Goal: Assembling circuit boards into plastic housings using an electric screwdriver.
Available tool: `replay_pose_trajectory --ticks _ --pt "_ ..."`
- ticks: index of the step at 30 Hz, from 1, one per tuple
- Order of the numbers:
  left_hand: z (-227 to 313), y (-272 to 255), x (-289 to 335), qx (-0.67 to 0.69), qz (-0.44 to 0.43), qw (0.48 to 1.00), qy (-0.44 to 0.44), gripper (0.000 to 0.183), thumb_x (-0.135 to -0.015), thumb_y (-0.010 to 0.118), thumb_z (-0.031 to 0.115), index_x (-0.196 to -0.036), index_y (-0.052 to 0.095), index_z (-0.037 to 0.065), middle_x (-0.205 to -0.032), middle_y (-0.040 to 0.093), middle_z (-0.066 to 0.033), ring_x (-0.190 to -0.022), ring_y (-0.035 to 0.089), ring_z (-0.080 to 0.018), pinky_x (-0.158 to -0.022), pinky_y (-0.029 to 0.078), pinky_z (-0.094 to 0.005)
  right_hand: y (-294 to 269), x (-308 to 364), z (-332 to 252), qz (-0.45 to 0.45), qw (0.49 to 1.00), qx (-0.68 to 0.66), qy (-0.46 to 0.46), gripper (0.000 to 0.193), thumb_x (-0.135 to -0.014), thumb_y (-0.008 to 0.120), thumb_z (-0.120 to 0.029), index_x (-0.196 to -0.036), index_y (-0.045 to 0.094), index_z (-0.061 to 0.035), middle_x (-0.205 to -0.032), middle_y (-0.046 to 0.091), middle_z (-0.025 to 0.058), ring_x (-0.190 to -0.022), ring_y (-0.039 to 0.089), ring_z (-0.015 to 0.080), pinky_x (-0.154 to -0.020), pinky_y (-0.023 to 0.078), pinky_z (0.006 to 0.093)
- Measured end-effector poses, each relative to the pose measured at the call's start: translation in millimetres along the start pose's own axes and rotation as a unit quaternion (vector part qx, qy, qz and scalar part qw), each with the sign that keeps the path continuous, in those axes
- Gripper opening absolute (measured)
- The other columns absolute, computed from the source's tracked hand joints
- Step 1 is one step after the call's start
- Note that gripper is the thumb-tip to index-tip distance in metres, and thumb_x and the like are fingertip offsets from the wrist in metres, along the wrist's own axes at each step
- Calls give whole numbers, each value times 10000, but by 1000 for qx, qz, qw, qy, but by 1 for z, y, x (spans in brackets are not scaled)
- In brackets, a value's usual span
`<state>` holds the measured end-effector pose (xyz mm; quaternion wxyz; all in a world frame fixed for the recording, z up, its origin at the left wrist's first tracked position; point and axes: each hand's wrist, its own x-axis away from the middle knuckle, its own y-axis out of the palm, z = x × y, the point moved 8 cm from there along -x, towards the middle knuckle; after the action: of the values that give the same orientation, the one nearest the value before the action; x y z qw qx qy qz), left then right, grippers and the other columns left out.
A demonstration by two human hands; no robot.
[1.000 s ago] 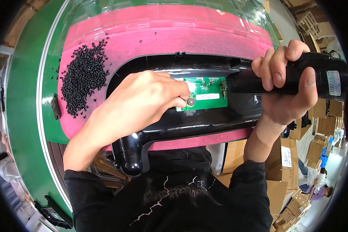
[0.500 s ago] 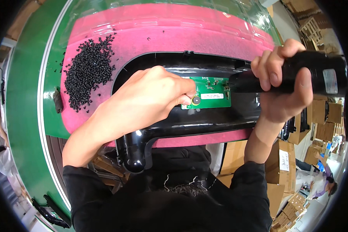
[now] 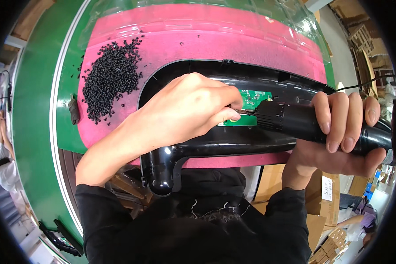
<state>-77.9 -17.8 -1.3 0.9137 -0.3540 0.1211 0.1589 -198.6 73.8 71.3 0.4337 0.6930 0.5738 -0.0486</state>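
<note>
My right hand (image 3: pixel 345 127) is wrapped round a black electric screwdriver (image 3: pixel 290 119), which lies nearly level and points left. Its thin bit reaches the fingertips of my left hand (image 3: pixel 193 108). Thumb and forefinger of that hand are pinched together at the bit's end; anything small between them is hidden. Under the fingers and the tool's nose, a green circuit board (image 3: pixel 264 95) rests inside a long, glossy black plastic housing (image 3: pixel 251 147). My left hand covers the board's left part. The housing has a short leg bending toward me at its left end.
A heap of small black screws (image 3: pixel 112 79) lies on the pink mat (image 3: pixel 171 48) at left. Clear plastic trays (image 3: pixel 198 17) stand behind. A dark, rolled piece (image 3: pixel 74 110) lies on the green table (image 3: pixel 35 110). A cable (image 3: pixel 365 82) trails from the right; cardboard boxes (image 3: pixel 273 178) stand below.
The screwdriver has come down and left, from the board's right edge to my left fingertips. My right hand's grip has turned. My left fingers have shifted slightly over the board, hiding its round part.
</note>
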Motion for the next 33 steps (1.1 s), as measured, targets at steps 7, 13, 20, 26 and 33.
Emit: replay_pose_trajectory --ticks 7,13,20,26,33 --pt "0 3 1 -30 8 999 18 162 -747 706 50 -867 617 -11 -765 634 -139 -693 632 -315 -597 511 -366 2 3 5 -36 999 26 9 396 -783 692 -352 -998 489 -88 -675 518 -15 -538 483 81 -636 392 251" --pt "-1 0 3 -49 16 999 15 164 -748 689 22 -878 594 -11 -757 616 -139 -694 623 -322 -592 496 -386 1 5 8 -19 999 31 -5 411 -779 709 -369 -1006 501 -96 -678 522 -22 -560 488 83 -644 371 247" --pt "-7 -6 10 -103 25 994 -8 133 -773 669 23 -877 596 -13 -767 626 -130 -695 632 -315 -595 510 -373 2 5 20 -31 998 50 -6 433 -760 747 -364 -1020 506 -114 -688 522 -37 -573 486 80 -659 358 246" --pt "-3 -15 4 -98 93 991 19 108 -773 677 24 -862 628 -14 -745 632 -136 -676 640 -307 -585 516 -363 -3 2 19 -8 994 111 11 415 -780 718 -390 -1026 500 -137 -681 488 -51 -570 457 77 -662 348 263" --pt "-11 -16 8 -113 81 990 -14 109 -814 648 43 -901 617 -15 -768 641 -172 -698 637 -342 -597 509 -366 -3 0 31 -27 987 154 29 406 -807 671 -424 -1036 499 -136 -667 467 -50 -555 428 77 -645 329 271"
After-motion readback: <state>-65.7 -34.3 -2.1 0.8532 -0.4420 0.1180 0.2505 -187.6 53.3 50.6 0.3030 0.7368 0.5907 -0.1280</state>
